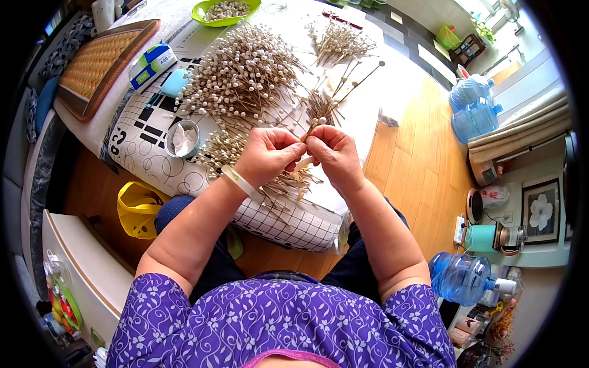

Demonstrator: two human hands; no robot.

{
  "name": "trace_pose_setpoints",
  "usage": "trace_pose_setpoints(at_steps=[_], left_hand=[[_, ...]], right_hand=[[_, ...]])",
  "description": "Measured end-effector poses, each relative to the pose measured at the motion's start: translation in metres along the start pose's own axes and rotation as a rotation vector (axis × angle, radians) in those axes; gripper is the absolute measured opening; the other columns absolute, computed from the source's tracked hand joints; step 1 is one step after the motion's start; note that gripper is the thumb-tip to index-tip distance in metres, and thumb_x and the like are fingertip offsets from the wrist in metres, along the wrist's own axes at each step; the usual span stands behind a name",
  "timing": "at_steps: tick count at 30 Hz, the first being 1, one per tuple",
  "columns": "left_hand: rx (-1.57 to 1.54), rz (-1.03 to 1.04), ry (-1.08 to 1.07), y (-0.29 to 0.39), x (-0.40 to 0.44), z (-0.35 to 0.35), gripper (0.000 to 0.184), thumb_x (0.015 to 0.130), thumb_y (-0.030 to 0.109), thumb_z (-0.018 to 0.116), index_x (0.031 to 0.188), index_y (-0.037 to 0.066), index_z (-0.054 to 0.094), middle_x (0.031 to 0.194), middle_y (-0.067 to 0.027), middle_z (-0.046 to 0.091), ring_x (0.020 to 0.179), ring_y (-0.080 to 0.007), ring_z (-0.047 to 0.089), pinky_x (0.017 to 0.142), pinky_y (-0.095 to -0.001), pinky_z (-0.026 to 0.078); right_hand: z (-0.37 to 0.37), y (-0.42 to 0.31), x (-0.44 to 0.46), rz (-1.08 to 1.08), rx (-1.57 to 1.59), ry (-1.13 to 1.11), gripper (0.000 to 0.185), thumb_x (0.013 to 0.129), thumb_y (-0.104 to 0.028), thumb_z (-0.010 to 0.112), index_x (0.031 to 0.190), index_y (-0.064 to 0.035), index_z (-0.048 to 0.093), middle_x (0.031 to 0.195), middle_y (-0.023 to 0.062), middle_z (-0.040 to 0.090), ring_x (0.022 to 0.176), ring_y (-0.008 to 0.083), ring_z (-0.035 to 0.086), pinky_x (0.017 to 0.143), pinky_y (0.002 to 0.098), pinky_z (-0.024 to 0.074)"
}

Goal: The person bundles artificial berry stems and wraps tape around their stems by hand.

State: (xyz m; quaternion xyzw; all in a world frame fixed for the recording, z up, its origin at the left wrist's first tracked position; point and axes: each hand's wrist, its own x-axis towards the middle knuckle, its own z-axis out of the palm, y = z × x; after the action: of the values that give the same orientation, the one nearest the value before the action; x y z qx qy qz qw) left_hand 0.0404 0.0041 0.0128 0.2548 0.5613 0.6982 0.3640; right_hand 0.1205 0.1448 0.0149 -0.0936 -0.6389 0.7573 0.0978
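My left hand [267, 153] and my right hand [336, 158] meet over the near part of the table, thumbs and fingertips pinched together. Between them, a small white-tipped stem [317, 122] pokes up from the right fingertips; its lower part is hidden. A pale strip [303, 164] shows just below the fingers. What my left fingertips pinch is covered by the hand itself. Around my left wrist sits a pale band [242, 184]. Beneath my hands lie loose thin brown stems [227, 150], and beyond is a big heap of white-beaded stems [245, 70].
A green bowl of small beads [221, 12] stands at the far edge. Left of the heap are a small tub [183, 139], a light blue object [175, 83] and a tissue pack [153, 65]. Another stem bundle [340, 40] lies far right. A yellow bag [140, 208] hangs low left.
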Motion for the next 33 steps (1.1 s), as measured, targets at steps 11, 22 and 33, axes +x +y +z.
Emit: trace_pose_setpoints(at_steps=[11,22,33], left_hand=[[0.056,0.016,0.025,0.003,-0.001,-0.001,0.013,0.08,0.009,0.06,0.075,-0.003,0.06,0.061,-0.0029,0.058,0.049,-0.0049,0.051,0.044,-0.0172,0.041],[-0.207,-0.161,-0.106,0.006,-0.003,-0.006,0.014,0.084,0.013,0.057,0.083,-0.001,0.06,0.067,-0.002,0.057,0.057,-0.0077,0.054,0.053,-0.0211,0.047],[-0.217,-0.169,-0.095,0.009,-0.004,-0.009,0.013,0.082,0.013,0.059,0.084,0.001,0.061,0.068,-0.0008,0.057,0.057,-0.0073,0.054,0.055,-0.0219,0.049]], right_hand=[[-0.005,0.003,0.002,-0.022,0.064,-0.095,0.01,0.082,-0.011,0.059,0.085,-0.0011,0.059,0.074,0.0003,0.059,0.063,0.004,0.051,0.055,0.0179,0.0416],[-0.008,0.004,0.002,-0.05,0.123,-0.114,0.009,0.082,-0.01,0.059,0.08,-0.0017,0.055,0.075,0.0006,0.058,0.067,0.0051,0.051,0.061,0.0188,0.0411],[-0.008,-0.003,0.001,0.003,0.137,-0.126,0.01,0.082,-0.009,0.058,0.086,0.0005,0.058,0.074,0.0034,0.058,0.059,0.0066,0.048,0.053,0.0196,0.0401]])
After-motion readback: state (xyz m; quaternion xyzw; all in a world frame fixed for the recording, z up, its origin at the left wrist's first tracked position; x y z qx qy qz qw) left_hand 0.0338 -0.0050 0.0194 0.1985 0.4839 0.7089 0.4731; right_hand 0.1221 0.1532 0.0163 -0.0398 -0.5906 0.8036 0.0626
